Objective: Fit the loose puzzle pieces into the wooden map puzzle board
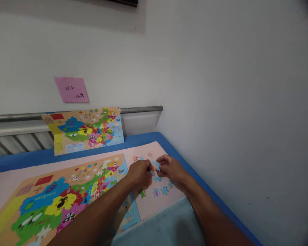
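- White walls (226,85) form the background beyond and to the right of the jigsaw (43,198);
- Blue tabletop (141,139): extends past the far and right sides of the jigsaw;
- Pink mat (149,205): lies on the blue tabletop, beneath the jigsaw;
- Jigsaw: landmark; illustrated map, largely assembled, with several pale piece-shaped patches;
- Metal rail (143,109): runs along the wall behind the jigsaw;
- Printed map sheet (100,124): propped upright against the rail, behind the jigsaw; artwork resembles that of the jigsaw;
- Pink note (73,92): handwritten; fixed to the wall above and behind the jigsaw;
- Left hand (140,173): just right of the jigsaw; fingertips drawn together; cannot tell whether a piece is pinched;
- Right hand (172,169): farther right of the jigsaw; thumb and fingers slightly parted beside a light-blue piece; cannot tell whether it is gripped;
- Loose pieces (165,190): scattered on the mat, right of the jigsaw, around both hands; mostly light blue, some orange, one green.
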Motion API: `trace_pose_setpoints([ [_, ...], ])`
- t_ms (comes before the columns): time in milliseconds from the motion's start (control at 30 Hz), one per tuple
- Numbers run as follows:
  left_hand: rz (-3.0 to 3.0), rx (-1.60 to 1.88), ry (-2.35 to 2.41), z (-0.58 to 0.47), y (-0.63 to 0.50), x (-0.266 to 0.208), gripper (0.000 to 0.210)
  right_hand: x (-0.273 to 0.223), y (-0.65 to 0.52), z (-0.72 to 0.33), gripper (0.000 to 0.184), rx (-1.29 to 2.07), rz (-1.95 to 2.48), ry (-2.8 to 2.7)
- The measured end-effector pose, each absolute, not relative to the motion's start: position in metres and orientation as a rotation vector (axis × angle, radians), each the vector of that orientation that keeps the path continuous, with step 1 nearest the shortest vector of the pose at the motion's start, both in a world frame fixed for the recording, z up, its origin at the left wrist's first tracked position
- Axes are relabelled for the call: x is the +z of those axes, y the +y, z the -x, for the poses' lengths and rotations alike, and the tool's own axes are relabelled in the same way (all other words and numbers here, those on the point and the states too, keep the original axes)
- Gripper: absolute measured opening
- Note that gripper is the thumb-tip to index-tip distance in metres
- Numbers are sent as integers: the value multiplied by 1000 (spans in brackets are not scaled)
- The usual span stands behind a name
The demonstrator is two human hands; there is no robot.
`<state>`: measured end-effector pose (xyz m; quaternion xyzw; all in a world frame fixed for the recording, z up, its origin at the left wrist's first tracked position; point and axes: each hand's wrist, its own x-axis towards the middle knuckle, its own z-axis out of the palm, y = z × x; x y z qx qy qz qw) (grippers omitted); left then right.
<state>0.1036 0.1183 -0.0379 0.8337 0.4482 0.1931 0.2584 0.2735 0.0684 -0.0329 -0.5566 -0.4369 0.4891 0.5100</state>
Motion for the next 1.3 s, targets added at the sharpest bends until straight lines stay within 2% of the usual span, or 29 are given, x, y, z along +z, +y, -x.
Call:
trace_pose_setpoints([
  [233, -1558, 857, 1109, -62, 83, -11, 20, -15, 59, -252, 29, 1263, 1335, -997],
  [333, -1251, 995, 1179, -33, 48, 1, 37, -2, 39, -223, 28, 1381, 1293, -1052],
  [533, -908, 1101, 1261, 5, 0, -4, 44, 0, -5, -171, 28, 1466, 1259, -1177],
  [800, -828, 1123, 1243, 13, -9, -28, 40, -28, -14, -147, 27, 1468, 1263, -1175],
  [1300, -946, 1135, 1245, 12, -9, -36, 34, -27, -17, -145, 25, 1482, 1258, -1177],
])
